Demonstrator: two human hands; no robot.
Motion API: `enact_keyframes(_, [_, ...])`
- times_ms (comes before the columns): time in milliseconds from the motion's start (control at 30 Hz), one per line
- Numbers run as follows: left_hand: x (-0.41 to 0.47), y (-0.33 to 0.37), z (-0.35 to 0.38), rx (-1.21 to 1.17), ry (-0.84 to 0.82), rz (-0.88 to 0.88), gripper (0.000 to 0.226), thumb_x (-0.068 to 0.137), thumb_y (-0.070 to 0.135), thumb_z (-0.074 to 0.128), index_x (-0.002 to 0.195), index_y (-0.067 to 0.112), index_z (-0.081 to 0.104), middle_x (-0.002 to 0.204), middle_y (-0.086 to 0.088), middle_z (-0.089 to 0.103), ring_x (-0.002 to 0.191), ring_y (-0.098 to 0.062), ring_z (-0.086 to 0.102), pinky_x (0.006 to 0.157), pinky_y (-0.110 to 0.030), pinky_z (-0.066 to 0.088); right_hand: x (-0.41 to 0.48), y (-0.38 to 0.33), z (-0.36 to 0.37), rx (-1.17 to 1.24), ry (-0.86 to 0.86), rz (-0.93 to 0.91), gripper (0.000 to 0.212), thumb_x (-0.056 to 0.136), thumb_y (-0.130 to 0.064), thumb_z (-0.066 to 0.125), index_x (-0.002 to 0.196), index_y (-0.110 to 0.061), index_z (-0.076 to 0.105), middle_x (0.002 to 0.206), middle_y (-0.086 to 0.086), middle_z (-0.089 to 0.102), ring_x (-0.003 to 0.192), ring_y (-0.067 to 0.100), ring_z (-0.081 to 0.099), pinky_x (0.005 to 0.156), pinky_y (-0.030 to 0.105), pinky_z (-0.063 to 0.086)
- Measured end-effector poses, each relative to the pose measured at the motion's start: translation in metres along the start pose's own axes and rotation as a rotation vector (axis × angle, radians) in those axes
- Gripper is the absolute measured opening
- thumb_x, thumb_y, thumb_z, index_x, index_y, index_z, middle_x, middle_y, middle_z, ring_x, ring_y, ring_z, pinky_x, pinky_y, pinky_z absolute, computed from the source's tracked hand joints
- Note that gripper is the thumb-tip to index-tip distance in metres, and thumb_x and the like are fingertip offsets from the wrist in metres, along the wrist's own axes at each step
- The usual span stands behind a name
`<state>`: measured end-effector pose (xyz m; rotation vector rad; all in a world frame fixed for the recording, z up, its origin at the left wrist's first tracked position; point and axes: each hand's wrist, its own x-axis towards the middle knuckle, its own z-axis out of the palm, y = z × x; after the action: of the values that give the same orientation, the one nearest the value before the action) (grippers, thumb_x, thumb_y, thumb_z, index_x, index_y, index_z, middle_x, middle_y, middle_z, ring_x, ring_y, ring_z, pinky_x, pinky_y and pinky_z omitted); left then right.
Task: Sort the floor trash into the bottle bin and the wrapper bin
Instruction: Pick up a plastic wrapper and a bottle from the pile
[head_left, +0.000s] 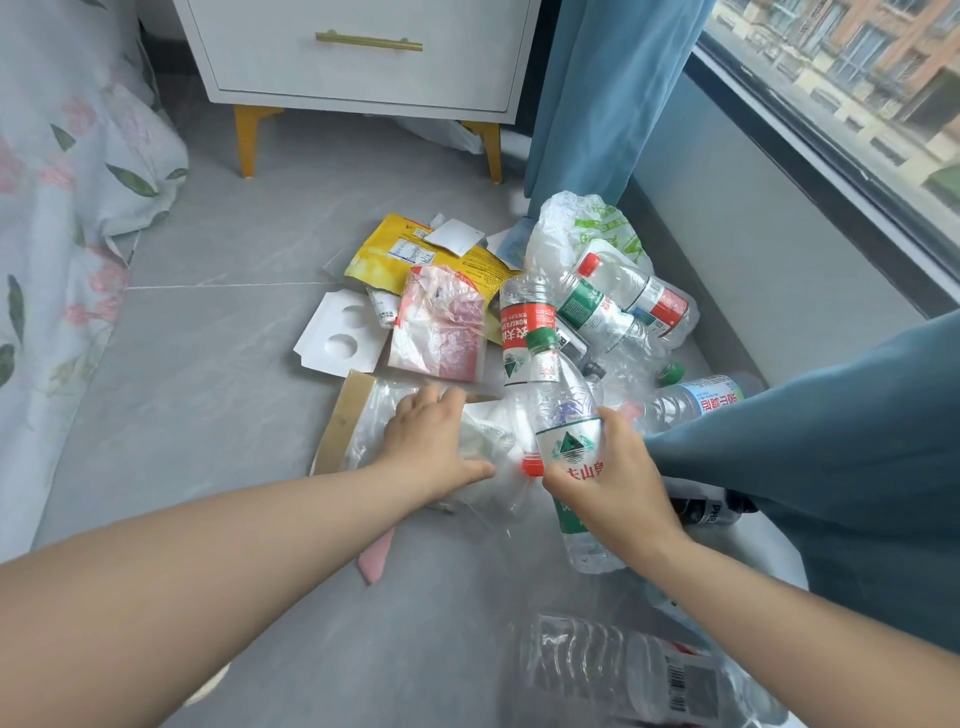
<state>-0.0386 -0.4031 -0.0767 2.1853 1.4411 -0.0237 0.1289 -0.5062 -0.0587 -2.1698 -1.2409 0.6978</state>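
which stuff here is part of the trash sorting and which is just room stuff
Part of the job: bottle gripped by the right hand; red-label bottle; yellow pouch; pink wrapper; white card tray; clear bag under the left hand.
Just there: nightstand; curtain; bedsheet; window.

We are seeing grey floor tiles (208, 338), wrappers (384, 260) lying centre, bottles (597, 312) piling right, pink strip (376, 558) lying near.

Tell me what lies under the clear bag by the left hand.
A brown card sticks out from under the clear bag on its left side. The left hand and crumpled white plastic cover the rest, so anything else beneath is hidden.
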Motion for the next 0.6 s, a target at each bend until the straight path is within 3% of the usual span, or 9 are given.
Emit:
enact_keyframes(333, [0.008, 0.012, 0.009, 0.166, -0.008, -0.077, 0.079, 0.062, 0.055, 0.075, 0.123, 0.019, 0.041, 0.126, -0.005, 0.041, 0.119, -0.027, 0.039, 0.094, -0.038, 0.038, 0.002, 0.002, 0.002, -0.014, 0.005, 0.016, 0.082, 0.067, -0.056, 0.075, 0.133, -0.031, 0.034, 0.115, -0.004, 0.054, 0.104, 0.015, 0.058, 0.088, 0.041, 0.051])
enact_keyframes(467, [0.015, 0.017, 0.012, 0.170, -0.019, -0.145, 0.081, 0.059, 0.053, 0.079, 0.123, 0.017, 0.045, 0.125, -0.007, 0.046, 0.118, -0.026, 0.047, 0.092, -0.036, 0.040, 0.004, 0.003, 0.002, 0.012, 0.019, 0.019, 0.072, 0.065, -0.058, 0.076, 0.124, -0.034, 0.040, 0.109, -0.005, 0.057, 0.098, 0.014, 0.059, 0.084, 0.041, 0.053])
enact_keyframes(600, [0.018, 0.014, 0.014, 0.068, -0.039, -0.164, 0.070, 0.062, 0.045, 0.079, 0.120, 0.018, 0.051, 0.121, -0.004, 0.056, 0.111, -0.025, 0.057, 0.078, -0.030, 0.044, 0.006, 0.003, -0.002, 0.064, 0.045, 0.016, 0.055, 0.065, -0.049, 0.080, 0.105, -0.029, 0.048, 0.098, -0.003, 0.059, 0.087, 0.013, 0.060, 0.073, 0.035, 0.053])
